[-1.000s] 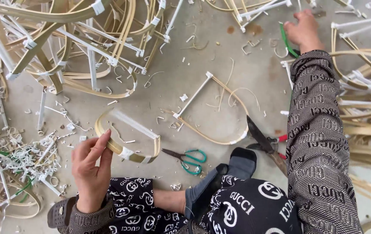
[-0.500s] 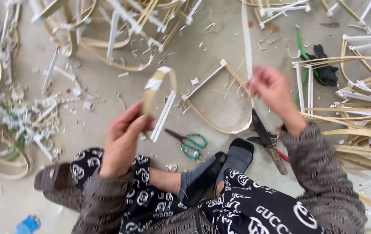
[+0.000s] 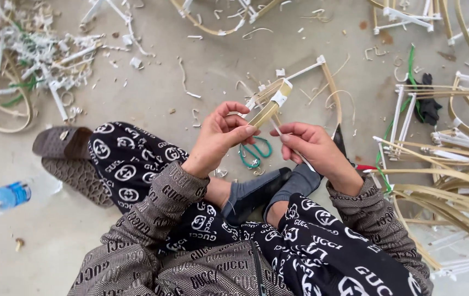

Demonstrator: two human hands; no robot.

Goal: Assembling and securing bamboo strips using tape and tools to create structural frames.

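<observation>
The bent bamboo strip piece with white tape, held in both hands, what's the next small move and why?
Probably draw the thin white strip taut and wind it around the bamboo piece. The left hand grips the bundled strips just below the white tape, and the right hand pinches the strip, which runs up to them. The green-handled scissors lie unused on the floor below.
</observation>
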